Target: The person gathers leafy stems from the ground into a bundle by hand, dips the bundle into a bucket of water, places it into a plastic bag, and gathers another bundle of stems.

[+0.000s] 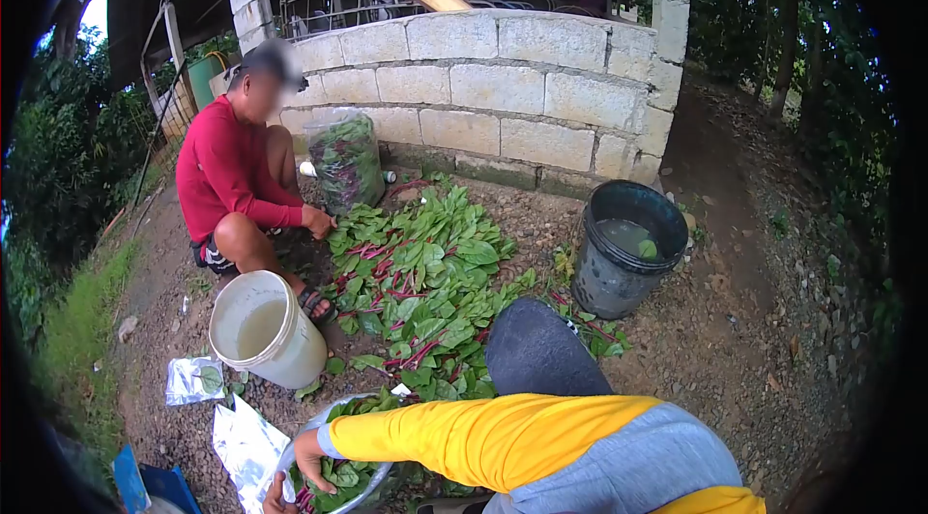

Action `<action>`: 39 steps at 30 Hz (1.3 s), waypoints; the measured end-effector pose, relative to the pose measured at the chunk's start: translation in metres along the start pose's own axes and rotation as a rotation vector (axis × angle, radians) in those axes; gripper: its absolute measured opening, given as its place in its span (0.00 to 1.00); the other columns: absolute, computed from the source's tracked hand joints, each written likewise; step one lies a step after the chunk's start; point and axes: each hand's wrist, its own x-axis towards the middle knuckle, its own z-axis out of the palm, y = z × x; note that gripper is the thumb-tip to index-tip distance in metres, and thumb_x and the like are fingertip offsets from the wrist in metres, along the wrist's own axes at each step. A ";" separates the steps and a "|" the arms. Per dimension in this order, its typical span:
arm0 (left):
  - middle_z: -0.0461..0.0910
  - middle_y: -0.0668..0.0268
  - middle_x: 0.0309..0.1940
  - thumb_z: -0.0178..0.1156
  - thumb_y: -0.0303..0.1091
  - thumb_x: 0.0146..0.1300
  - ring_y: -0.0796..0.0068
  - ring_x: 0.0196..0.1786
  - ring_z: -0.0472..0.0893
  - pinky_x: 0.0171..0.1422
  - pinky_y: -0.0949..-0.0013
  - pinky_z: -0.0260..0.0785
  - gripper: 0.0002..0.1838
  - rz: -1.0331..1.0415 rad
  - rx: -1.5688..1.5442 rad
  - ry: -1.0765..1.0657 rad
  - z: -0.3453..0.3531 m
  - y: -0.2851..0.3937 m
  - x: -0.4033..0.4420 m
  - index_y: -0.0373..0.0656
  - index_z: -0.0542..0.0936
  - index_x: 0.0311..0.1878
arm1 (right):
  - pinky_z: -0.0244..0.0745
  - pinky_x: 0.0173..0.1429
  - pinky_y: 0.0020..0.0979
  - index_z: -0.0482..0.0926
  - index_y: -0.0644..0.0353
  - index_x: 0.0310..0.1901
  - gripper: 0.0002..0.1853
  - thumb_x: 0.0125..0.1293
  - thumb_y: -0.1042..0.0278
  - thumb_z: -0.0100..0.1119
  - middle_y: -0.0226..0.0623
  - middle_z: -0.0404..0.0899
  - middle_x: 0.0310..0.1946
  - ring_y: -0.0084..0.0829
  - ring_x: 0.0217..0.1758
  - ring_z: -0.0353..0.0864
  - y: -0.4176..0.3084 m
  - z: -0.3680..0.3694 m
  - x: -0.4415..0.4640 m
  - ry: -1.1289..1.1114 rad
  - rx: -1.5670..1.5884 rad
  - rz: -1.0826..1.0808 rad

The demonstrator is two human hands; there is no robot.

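Observation:
Low in the view, a round, pale-rimmed clear container [380,477], a plastic bag or tub, holds green leaves with reddish stems. My right hand [314,464], at the end of a yellow sleeve, reaches over the rim. Its fingers stretch down onto the leaves inside, without a visible grip. On the near left side, my left hand [278,497] has its fingers curled at the container's edge; the frame's bottom cuts part of it off. Just beyond lies a wide heap of leafy stems [425,272] on the ground. A silvery plastic sheet [246,446] is beside my left hand.
A person in a red top [227,166] squats across the heap, one hand at its edge, near a filled plastic bag [346,161]. A white bucket [269,330] and a black bucket [628,253] hold liquid. A block wall [474,79] stands behind.

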 end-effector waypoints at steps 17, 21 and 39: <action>0.73 0.57 0.59 0.41 0.11 0.39 0.66 0.65 0.68 0.71 0.70 0.52 0.37 0.167 -0.073 0.273 -0.008 -0.065 0.039 0.33 0.70 0.61 | 0.70 0.56 0.41 0.76 0.58 0.50 0.32 0.40 0.58 0.74 0.41 0.79 0.46 0.43 0.51 0.76 0.028 0.000 0.016 1.186 -0.537 -0.428; 0.69 0.54 0.62 0.42 0.11 0.45 0.67 0.68 0.64 0.73 0.69 0.50 0.35 0.177 -0.223 0.262 -0.004 -0.079 0.049 0.31 0.67 0.62 | 0.64 0.64 0.42 0.73 0.56 0.55 0.32 0.46 0.58 0.71 0.38 0.73 0.54 0.41 0.60 0.70 0.027 0.033 -0.006 1.304 -0.557 -0.538; 0.71 0.53 0.60 0.40 0.10 0.43 0.64 0.66 0.67 0.72 0.68 0.52 0.35 0.251 -0.187 0.233 0.007 -0.058 0.035 0.33 0.71 0.60 | 0.66 0.65 0.37 0.62 0.35 0.66 0.40 0.51 0.80 0.57 0.39 0.66 0.64 0.44 0.61 0.70 0.083 -0.010 0.070 0.778 -0.392 -0.653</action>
